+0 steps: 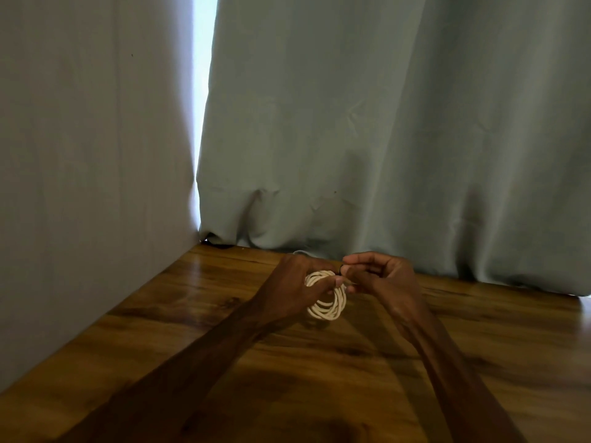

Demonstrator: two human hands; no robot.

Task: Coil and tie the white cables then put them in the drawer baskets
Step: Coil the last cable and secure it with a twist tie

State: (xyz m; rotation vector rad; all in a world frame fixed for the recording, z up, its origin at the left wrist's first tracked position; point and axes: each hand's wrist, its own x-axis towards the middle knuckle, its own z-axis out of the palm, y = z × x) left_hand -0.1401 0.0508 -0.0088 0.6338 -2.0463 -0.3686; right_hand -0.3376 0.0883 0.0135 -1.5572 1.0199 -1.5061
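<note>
A white cable point(329, 310) wound into a small round coil is held just above the wooden table point(160, 314), near its far edge. My left hand point(295, 287) grips the coil's upper left side, thumb across the loops. My right hand point(375, 276) is beside it on the right, with fingers curled and pinching something small and dark at the top of the coil; what it is I cannot make out. The drawer baskets are out of view.
A pale blue-grey curtain point(383, 139) hangs behind the table and bunches on its far edge. A grey wall point(89, 155) borders the table on the left. A bit of white cable point(299, 251) peeks from under the curtain hem.
</note>
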